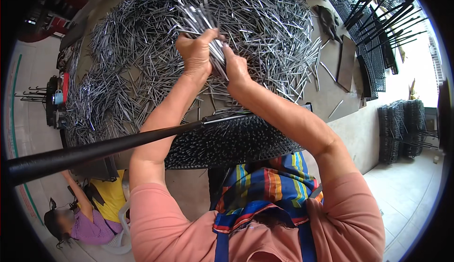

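Note:
A bundle of thin silvery metal strips (194, 20) is gripped between my two hands, above a wide heap of the same strips (269, 35). My left hand (195, 54) wraps round its upper part, thumb across the front. My right hand (236, 67) closes on the lower part from the right; some of its fingers are hidden behind the strips. The bundle tilts, its far ends fanning out to the left. Between me and the heap lies a black rack (231, 141) covered in short upright pegs or bristles.
A black pole (109, 146) crosses from the left, over my left forearm. Black racks with hooks (373, 44) stand at the right, beside a flat dark board (346, 63). More black racks (401, 129) are stacked on the floor. At lower left sits another person (97, 224).

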`<state>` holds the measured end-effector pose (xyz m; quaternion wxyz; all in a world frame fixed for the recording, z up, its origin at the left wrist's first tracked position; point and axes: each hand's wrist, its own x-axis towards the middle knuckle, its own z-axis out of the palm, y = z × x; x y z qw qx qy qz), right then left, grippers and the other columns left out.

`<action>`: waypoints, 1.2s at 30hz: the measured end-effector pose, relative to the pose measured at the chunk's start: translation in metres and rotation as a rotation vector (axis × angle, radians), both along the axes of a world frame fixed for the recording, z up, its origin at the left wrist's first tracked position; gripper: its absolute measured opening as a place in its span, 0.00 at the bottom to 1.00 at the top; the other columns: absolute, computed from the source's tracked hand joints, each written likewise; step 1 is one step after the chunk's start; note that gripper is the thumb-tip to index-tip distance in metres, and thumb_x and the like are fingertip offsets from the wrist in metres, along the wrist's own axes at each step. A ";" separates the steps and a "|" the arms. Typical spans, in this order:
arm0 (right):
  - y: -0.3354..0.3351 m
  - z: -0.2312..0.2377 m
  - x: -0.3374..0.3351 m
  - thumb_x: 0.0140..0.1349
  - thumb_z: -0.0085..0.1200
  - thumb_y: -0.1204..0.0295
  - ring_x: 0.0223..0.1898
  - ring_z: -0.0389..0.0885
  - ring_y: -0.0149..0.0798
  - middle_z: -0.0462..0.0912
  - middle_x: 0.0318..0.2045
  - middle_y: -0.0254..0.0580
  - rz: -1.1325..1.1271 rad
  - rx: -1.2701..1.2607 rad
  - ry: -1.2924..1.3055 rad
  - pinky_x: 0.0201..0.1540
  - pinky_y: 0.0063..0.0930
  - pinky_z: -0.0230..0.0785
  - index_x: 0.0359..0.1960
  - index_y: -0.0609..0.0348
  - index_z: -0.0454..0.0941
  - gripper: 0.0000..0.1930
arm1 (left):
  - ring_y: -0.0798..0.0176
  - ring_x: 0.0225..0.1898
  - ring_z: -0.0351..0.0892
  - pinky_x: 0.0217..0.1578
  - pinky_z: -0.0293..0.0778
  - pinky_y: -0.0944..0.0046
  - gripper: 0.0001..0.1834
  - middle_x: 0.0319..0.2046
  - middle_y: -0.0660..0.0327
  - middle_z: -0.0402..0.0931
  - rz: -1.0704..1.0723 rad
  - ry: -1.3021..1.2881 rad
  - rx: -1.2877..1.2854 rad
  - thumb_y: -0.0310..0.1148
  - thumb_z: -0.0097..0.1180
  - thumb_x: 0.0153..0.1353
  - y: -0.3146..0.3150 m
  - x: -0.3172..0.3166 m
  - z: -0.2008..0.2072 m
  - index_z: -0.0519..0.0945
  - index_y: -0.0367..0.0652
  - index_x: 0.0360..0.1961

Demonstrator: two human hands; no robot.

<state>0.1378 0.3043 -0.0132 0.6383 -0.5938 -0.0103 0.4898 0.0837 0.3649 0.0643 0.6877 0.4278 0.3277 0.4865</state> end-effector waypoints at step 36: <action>-0.012 0.052 0.118 0.63 0.48 0.62 0.36 0.82 0.40 0.85 0.34 0.44 0.224 0.045 -0.625 0.42 0.37 0.73 0.34 0.59 0.84 0.15 | 0.61 0.20 0.80 0.23 0.79 0.63 0.15 0.23 0.56 0.79 -0.923 0.626 -0.248 0.18 0.63 0.44 -0.004 -0.021 -0.037 0.77 0.33 0.35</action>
